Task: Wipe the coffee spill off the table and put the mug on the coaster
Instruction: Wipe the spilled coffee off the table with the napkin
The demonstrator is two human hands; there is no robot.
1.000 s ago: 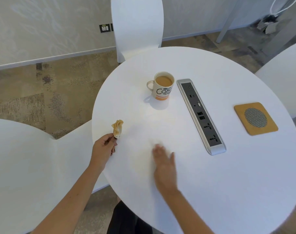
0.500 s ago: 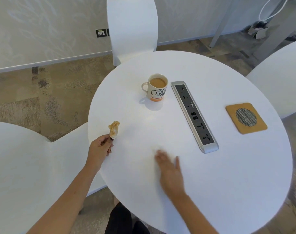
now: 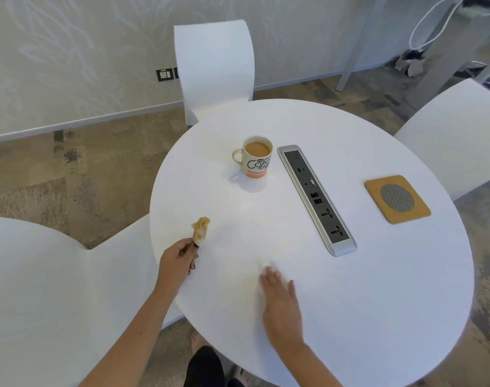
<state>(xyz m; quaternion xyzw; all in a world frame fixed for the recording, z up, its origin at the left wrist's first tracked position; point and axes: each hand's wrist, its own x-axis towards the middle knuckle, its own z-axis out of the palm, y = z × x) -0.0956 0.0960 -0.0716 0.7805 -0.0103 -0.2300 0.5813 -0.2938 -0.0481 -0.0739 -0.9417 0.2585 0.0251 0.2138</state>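
A white mug (image 3: 256,159) full of milky coffee stands on the round white table (image 3: 378,289), left of centre at the back. The square cork coaster (image 3: 378,210) with a round mesh centre lies bare at the right. My left hand (image 3: 179,259), at the table's left edge, pinches a crumpled, coffee-stained tissue (image 3: 200,230) upright. My right hand (image 3: 280,305) lies flat on the tabletop near the front, pressing what looks like a white tissue (image 3: 264,268), barely visible past my fingertips. No brown stain shows on the table around it.
A long silver power strip (image 3: 316,199) is set in the table between mug and coaster. White chairs stand at the back (image 3: 213,68), the right (image 3: 456,135) and the left (image 3: 42,289). Patterned carpet lies below.
My right hand has slid a little toward me and to the right across the tabletop. My left hand still holds the stained tissue in the same spot. Mug and coaster stayed put.
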